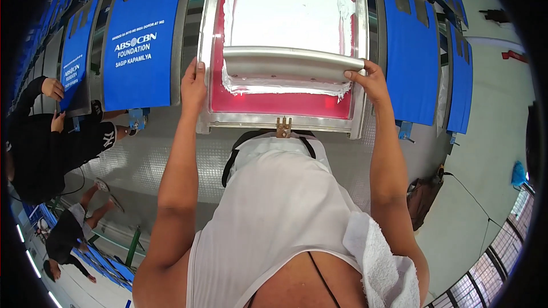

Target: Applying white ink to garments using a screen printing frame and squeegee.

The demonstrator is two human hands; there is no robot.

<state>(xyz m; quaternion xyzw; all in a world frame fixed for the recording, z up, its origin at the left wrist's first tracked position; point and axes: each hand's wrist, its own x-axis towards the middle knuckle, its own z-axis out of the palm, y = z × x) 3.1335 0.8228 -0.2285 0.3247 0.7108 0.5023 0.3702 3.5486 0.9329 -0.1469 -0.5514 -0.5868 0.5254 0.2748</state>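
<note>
blue bags [137, 40] on pallets | white towel [379, 262] | co-worker in black [45, 148]

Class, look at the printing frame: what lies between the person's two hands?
In the head view, a long metal squeegee spans the gap from the left hand to the right hand, lying across white ink on the red screen.

A red screen [274, 102] in a silver frame [205, 51] is carrying white ink [285, 14]; blue bags [140, 40] are showing white lettering.
</note>
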